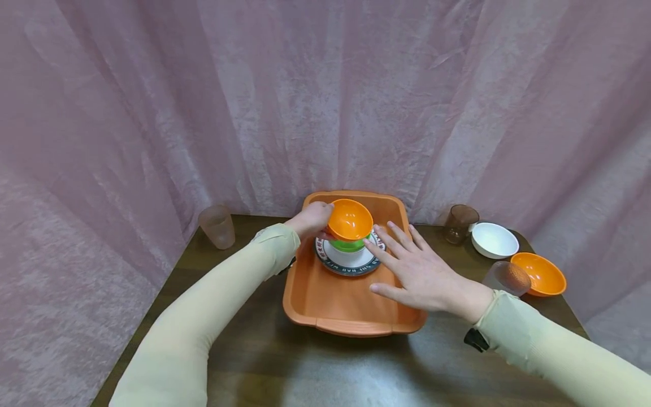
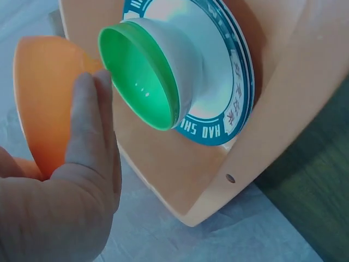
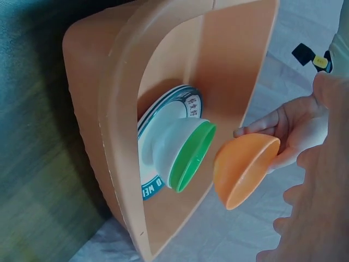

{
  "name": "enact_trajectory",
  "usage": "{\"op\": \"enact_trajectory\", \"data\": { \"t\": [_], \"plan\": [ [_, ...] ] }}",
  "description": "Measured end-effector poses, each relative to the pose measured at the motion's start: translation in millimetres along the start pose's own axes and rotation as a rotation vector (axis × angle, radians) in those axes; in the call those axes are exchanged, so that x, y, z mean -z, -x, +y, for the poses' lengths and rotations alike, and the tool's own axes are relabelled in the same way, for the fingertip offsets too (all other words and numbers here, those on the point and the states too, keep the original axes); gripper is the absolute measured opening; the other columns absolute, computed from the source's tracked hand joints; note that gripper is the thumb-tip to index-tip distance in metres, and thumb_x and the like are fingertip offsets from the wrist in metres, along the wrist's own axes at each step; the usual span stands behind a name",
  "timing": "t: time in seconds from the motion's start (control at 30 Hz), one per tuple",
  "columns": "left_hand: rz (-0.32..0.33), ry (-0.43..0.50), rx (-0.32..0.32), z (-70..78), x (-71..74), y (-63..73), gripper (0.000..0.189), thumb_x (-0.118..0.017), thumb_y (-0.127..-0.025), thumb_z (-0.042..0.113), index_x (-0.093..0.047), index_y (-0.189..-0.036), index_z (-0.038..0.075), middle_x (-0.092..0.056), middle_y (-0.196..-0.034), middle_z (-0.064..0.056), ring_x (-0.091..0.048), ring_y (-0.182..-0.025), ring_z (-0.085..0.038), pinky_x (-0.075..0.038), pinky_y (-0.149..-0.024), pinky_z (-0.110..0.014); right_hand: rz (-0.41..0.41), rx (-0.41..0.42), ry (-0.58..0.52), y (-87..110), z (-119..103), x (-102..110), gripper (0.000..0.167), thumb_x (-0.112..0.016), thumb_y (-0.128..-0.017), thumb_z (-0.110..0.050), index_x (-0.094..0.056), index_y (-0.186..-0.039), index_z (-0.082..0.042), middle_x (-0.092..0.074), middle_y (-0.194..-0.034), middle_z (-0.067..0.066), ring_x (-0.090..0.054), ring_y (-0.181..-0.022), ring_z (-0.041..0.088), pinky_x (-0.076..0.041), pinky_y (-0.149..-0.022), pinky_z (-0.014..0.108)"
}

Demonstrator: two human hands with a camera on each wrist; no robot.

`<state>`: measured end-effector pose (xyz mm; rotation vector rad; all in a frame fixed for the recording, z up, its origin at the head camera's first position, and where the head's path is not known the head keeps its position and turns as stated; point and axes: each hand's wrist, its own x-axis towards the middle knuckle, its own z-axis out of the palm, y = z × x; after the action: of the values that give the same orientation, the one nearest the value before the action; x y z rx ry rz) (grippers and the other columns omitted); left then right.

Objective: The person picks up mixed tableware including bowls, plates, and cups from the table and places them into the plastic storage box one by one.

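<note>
My left hand (image 1: pixel 314 219) grips the rim of an orange bowl (image 1: pixel 351 219), holding it above a green bowl (image 2: pixel 143 76). In the right wrist view the orange bowl (image 3: pixel 245 169) is tilted and apart from the green one. The green bowl sits within a white bowl (image 3: pixel 173 143), which stands on stacked plates (image 1: pixel 348 268) with a dark lettered rim. These plates lie inside an orange-brown basin (image 1: pixel 335 299). Fingers spread, my right hand (image 1: pixel 419 274) hovers over the basin's right side and holds nothing.
On the table's right stand a brown cup (image 1: pixel 460 223), a white bowl (image 1: pixel 494 240), another orange bowl (image 1: pixel 546 276) and a clear cup (image 1: pixel 500 278) that partly overlaps it. A frosted cup (image 1: pixel 217 227) stands at the left. Behind the table (image 1: pixel 244 339) hangs a pink curtain (image 1: pixel 325 102).
</note>
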<state>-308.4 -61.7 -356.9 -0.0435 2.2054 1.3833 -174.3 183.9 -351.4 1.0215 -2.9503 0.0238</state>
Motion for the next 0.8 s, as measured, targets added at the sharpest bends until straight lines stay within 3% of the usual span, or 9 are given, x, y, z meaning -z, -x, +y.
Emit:
{"op": "enact_trajectory", "data": {
  "t": [0.17, 0.3, 0.47, 0.67, 0.8],
  "plan": [
    [0.032, -0.073, 0.016, 1.5, -4.3, -4.9, 0.050, -0.031, -0.113, 0.031, -0.036, -0.152, 0.000, -0.057, -0.121, -0.020, -0.065, -0.072, -0.021, -0.061, -0.086, -0.041, 0.003, -0.004, -0.005, 2.9, 1, -2, 0.084, -0.029, -0.095, -0.080, -0.020, -0.163, -0.032, -0.005, -0.172, 0.000, 0.000, -0.160, 0.029, -0.002, -0.126, 0.060],
    [0.041, -0.079, 0.023, 1.9, -7.4, -7.5, 0.050, -0.032, -0.113, 0.029, -0.031, -0.156, 0.002, -0.052, -0.133, -0.019, -0.065, -0.084, -0.025, -0.062, -0.080, -0.036, -0.001, -0.009, -0.012, 5.1, 1, -4, 0.082, -0.033, -0.096, -0.078, -0.019, -0.163, -0.032, -0.003, -0.172, -0.001, 0.000, -0.160, 0.029, -0.001, -0.126, 0.059],
    [0.038, -0.103, -0.011, 1.2, -8.9, -8.9, 0.050, -0.030, -0.113, 0.025, -0.029, -0.157, 0.003, -0.047, -0.145, -0.018, -0.062, -0.099, -0.027, -0.062, -0.083, -0.036, 0.001, -0.010, -0.012, 5.6, 1, -7, 0.081, -0.035, -0.096, -0.077, -0.018, -0.162, -0.033, -0.003, -0.172, 0.000, 0.000, -0.160, 0.029, -0.002, -0.126, 0.060],
    [0.067, -0.169, -0.033, -0.2, -9.6, -13.0, 0.043, -0.032, -0.112, 0.020, -0.041, -0.148, -0.001, -0.058, -0.126, -0.018, -0.063, -0.078, -0.020, -0.062, -0.080, -0.035, -0.014, -0.019, -0.024, 5.9, 1, -9, 0.084, -0.026, -0.094, -0.081, -0.020, -0.162, -0.032, -0.003, -0.172, 0.000, 0.002, -0.160, 0.028, -0.001, -0.126, 0.060],
    [0.083, -0.172, -0.017, -0.8, -9.2, -16.6, 0.040, -0.033, -0.110, 0.016, -0.043, -0.144, -0.002, -0.060, -0.118, -0.019, -0.063, -0.071, -0.020, -0.061, -0.088, -0.041, -0.017, -0.023, -0.025, 6.7, 1, -9, 0.083, -0.027, -0.095, -0.080, -0.021, -0.162, -0.032, -0.002, -0.172, 0.000, 0.002, -0.160, 0.029, 0.000, -0.126, 0.060]
  ]
}}
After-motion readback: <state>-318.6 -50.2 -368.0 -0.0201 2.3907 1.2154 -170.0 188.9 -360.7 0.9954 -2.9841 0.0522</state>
